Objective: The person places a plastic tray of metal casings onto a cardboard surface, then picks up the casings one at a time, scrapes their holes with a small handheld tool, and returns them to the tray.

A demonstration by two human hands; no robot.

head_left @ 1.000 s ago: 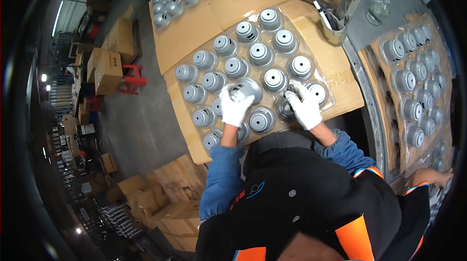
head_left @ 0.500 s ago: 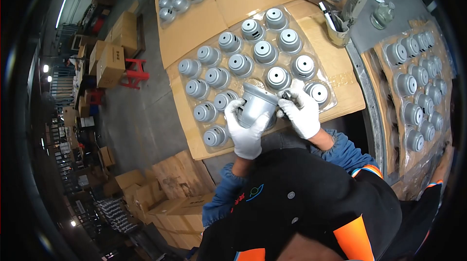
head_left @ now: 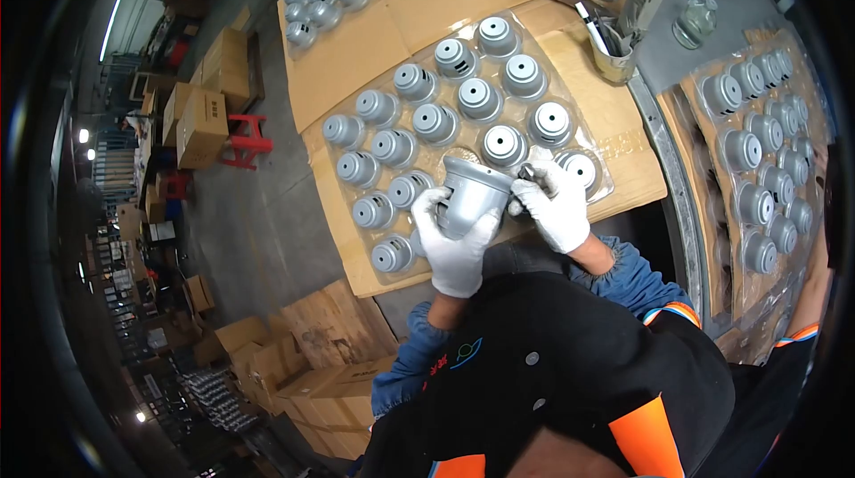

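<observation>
My left hand [head_left: 456,251], in a white glove, is wrapped round a grey metal cup-shaped housing [head_left: 475,198], tilted with its wide flanged rim turned up and to the right. My right hand [head_left: 557,204], also gloved, is closed in a pinch at the right end of that rim. A small dark piece [head_left: 526,174] shows at its fingertips; its kind is too small to tell. Below both hands lies a clear plastic tray [head_left: 579,135] with several similar housings, such as one housing [head_left: 480,99], standing with their narrow ends up.
Cardboard [head_left: 401,11] covers the table under the tray. A holder with pens [head_left: 613,60] and a glass bottle [head_left: 695,24] stand at the upper right. Another tray of housings [head_left: 757,153] is at the right, near a co-worker's arm [head_left: 809,300]. Red stools [head_left: 245,141] and boxes [head_left: 203,126] are on the left.
The view has shifted slightly. Both hands keep nearly the same pose on the housing, with only a small movement at the right fingertips.
</observation>
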